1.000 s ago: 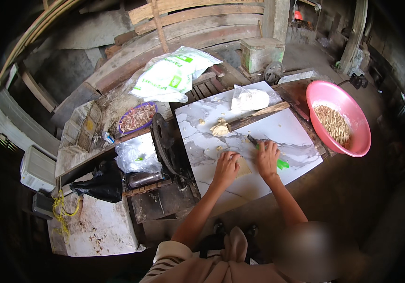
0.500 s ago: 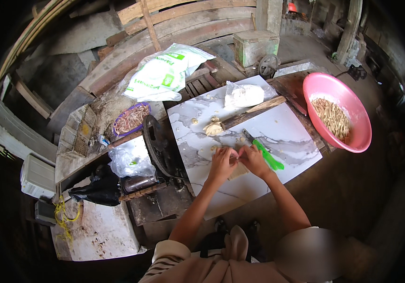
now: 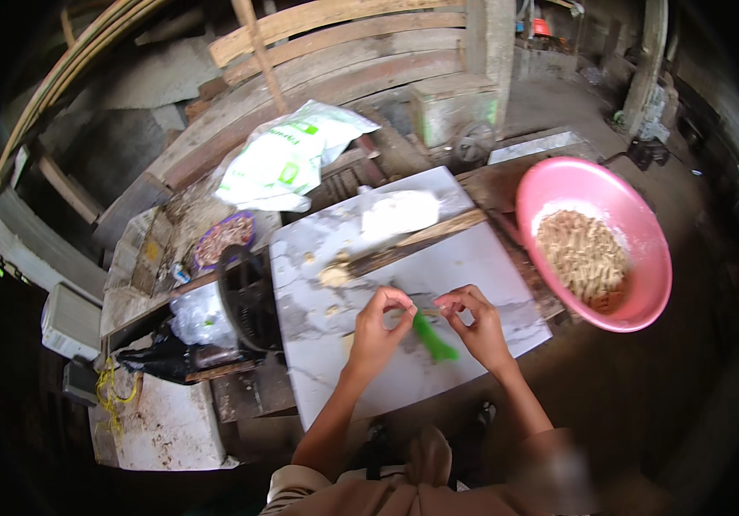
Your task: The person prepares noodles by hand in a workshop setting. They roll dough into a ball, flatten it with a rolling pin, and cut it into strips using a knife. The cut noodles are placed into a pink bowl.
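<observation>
My left hand (image 3: 376, 331) is raised over the marble-patterned board (image 3: 494, 297), thumb and fingertips pinched together. Across from it, my right hand (image 3: 478, 325) pinches in the same way, its fingertips a short gap from the left ones. Whatever the fingers hold is too small and blurred to name. Between and below the hands lies a knife with a green handle (image 3: 435, 337). Farther up the board, a lump of pale dough (image 3: 335, 275) touches the end of a wooden stick (image 3: 421, 241). A clear bag of white powder (image 3: 399, 215) rests behind the stick.
At the right stands a pink basin (image 3: 657, 275) holding many pale strips. A black wheel (image 3: 245, 297) rises along the board's left edge. Beyond it are a purple-rimmed tray of reddish strips (image 3: 225, 241) and a white-and-green sack (image 3: 279, 163). Dough scraps dot the board.
My hands have moved apart from each other, with a gap now between the fingertips. The whole view has shifted, so the basin looks nearer.
</observation>
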The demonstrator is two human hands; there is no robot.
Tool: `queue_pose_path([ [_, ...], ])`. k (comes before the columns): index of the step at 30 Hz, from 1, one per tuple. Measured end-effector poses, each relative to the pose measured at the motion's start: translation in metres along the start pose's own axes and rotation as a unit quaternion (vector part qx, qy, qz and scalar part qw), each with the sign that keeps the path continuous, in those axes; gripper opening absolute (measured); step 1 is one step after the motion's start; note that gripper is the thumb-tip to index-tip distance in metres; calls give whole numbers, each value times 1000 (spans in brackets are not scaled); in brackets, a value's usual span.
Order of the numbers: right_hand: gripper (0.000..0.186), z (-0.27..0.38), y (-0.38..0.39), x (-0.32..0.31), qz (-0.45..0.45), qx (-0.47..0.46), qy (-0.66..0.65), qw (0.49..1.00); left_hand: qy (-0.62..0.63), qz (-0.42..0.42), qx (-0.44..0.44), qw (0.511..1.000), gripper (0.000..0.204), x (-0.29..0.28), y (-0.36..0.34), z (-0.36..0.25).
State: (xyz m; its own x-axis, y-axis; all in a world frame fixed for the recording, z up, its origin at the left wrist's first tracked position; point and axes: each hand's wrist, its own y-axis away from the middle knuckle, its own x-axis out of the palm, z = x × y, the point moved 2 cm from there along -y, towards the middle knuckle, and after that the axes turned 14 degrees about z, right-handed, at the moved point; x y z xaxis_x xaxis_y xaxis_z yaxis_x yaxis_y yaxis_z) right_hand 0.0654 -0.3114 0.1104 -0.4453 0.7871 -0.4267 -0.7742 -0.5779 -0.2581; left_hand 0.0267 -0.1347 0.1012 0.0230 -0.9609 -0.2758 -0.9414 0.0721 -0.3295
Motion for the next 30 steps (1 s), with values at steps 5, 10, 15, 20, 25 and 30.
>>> queue_pose_path([
  [5, 22, 5, 31, -151, -108, -14, 98, 989, 21, 41, 78, 996, 15, 113, -90, -54],
  [10, 16, -49, 75, -268, -177, 51, 197, 963, 26, 157, 92, 983, 14, 244, -160, -66],
  [15, 14, -106, 99, -317, -180, 132, 142, 964, -42, 276, 43, 959, 15, 316, -191, -57],
  [20, 13, -127, 92, -330, -121, 178, 198, 956, -161, 261, -6, 952, 18, 314, -202, -46],
  [25, 15, -97, 70, -328, -178, 151, 209, 950, -165, 130, 2, 978, 14, 272, -193, -60],
  [30, 17, -30, 33, -251, -106, 28, 107, 988, -172, -52, 5, 984, 7, 183, -132, -76],
])
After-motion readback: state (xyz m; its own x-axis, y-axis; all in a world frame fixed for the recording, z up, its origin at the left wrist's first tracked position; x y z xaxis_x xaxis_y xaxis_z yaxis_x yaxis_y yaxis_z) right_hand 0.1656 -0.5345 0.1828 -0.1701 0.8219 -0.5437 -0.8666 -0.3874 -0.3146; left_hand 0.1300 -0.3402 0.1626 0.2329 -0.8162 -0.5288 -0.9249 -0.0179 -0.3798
